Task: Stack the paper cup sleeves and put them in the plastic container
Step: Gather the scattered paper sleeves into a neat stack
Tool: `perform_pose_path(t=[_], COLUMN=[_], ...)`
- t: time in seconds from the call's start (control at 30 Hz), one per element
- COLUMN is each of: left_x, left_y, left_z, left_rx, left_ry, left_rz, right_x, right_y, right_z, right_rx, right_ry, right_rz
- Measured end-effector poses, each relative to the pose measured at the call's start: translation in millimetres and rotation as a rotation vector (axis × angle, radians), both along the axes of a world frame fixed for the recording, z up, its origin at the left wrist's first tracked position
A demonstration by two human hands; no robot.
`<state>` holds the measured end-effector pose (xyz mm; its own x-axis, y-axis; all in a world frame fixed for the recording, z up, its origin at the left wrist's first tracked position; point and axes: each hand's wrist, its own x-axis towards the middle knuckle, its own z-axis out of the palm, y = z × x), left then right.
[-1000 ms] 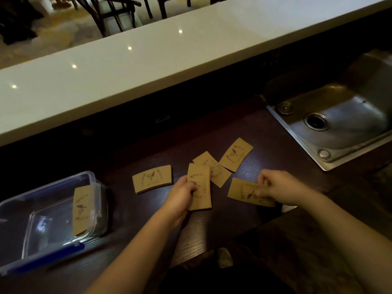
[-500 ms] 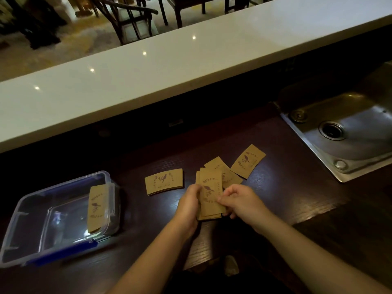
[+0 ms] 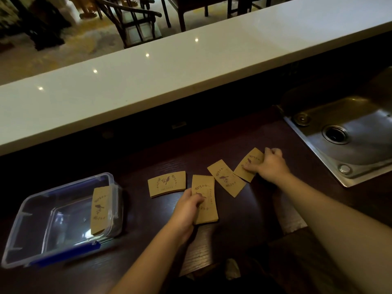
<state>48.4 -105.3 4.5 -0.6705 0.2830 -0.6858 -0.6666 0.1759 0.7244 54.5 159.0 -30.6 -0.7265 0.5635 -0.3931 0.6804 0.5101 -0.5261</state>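
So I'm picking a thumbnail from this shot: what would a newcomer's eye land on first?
Probably the tan paper sleeves fanned across the dark counter, with the left hand pinning a small stack and the right hand reaching onto the far-right sleeve. Next, the clear plastic container at left with one sleeve against its wall, and the steel sink at right.

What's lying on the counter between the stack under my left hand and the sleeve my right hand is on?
In the head view, one loose sleeve lies tilted between the stack and the far sleeve, whose near corner overlaps it.
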Motion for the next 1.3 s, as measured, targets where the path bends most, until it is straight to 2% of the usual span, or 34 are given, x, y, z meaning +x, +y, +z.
perform_pose_path(t=[0.1, 0.37, 0.57, 0.63, 0.73, 0.83, 1.0, 1.13, 1.3], left_x=[-2, -8, -7, -6, -5, -4, -2, -1, 1], left_y=[-4, -6, -4, -4, -4, -2, 11, 16, 11], left_z=[-1, -3, -7, -9, -10, -10, -7, -7, -12], left_rx=[0.017, 0.032, 0.014, 0.000, 0.008, 0.038, 0.139, 0.150, 0.082], left_ry=[0.005, 0.022, 0.030, 0.033, 0.023, -0.012, -0.094, -0.120, -0.037], left_rz=[0.009, 0.050, 0.049, 0.038, 0.040, 0.048, 0.082, 0.126, 0.015], right_x=[-9, -19, -18, -15, -7, -2, -5, -8, -12], right_y=[6, 8, 11, 13, 15, 5, -49, -74, -92], right_z=[-2, -2, -4, -2, 18, 39, 47, 34, 19], right_rx=[0.039, 0.021, -0.070, -0.289, -0.852, -1.004, -0.896, -0.645, -0.442], right_ry=[-0.125, -0.153, -0.045, 0.127, 0.401, 0.441, 0.299, 0.312, 0.323], right_rz=[0.039, -0.069, -0.076, -0.195, -0.387, -0.239, 0.091, 0.206, 0.286])
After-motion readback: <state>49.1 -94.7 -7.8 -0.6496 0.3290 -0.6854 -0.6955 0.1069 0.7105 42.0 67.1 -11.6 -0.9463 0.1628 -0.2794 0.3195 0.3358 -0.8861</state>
